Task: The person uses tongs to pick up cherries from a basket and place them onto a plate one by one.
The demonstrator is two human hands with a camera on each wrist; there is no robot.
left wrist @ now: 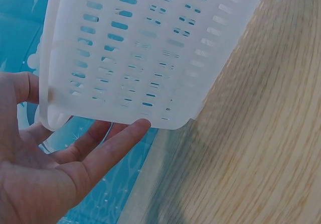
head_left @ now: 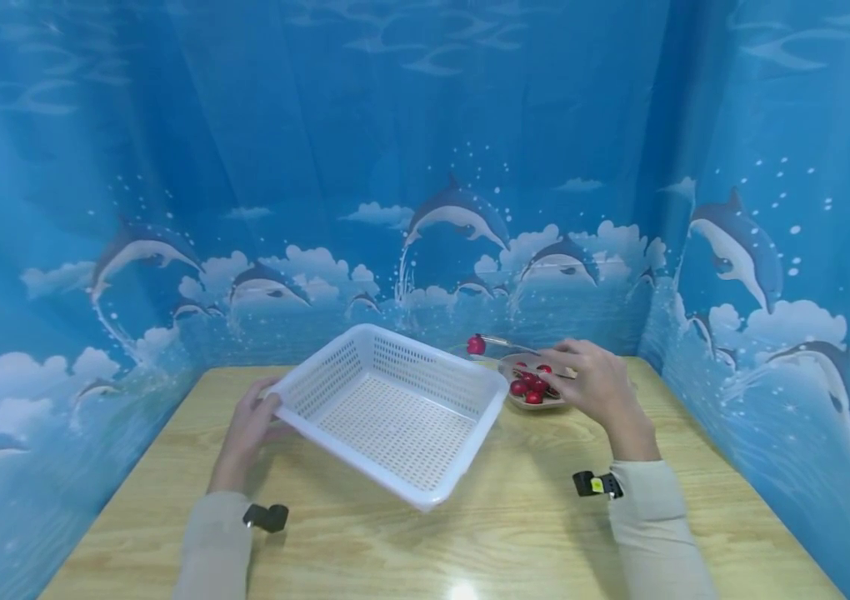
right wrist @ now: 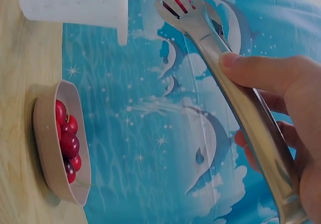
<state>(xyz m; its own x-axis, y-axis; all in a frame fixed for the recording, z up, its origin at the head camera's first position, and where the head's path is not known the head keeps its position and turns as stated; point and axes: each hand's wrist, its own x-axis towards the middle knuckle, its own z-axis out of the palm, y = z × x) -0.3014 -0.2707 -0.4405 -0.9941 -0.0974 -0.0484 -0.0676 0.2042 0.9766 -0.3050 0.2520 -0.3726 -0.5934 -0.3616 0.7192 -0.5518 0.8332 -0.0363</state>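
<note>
At the left, my left hand (head_left: pixel 251 417) grips a corner of a white plastic basket (head_left: pixel 395 477). The basket is tilted, its open top facing me, and no fruit shows inside. In the left wrist view the thumb is at the rim and the fingers reach under the slotted wall (left wrist: pixel 165 73). My right hand (head_left: pixel 599 383) holds metal tongs (right wrist: pixel 233 101) between thumb and fingers. A red cherry (head_left: pixel 476 344) is caught in the slotted tips, raised beyond the basket's right corner. Below the right hand, a beige bowl (right wrist: pixel 44 143) holds several cherries (right wrist: pixel 69 144).
A light wood-grain table (head_left: pixel 365 558) lies beneath both hands. Blue curtains (head_left: pixel 320 150) printed with dolphins enclose its back and sides. Dark wrist cameras (head_left: pixel 267 517) are strapped over the sleeves.
</note>
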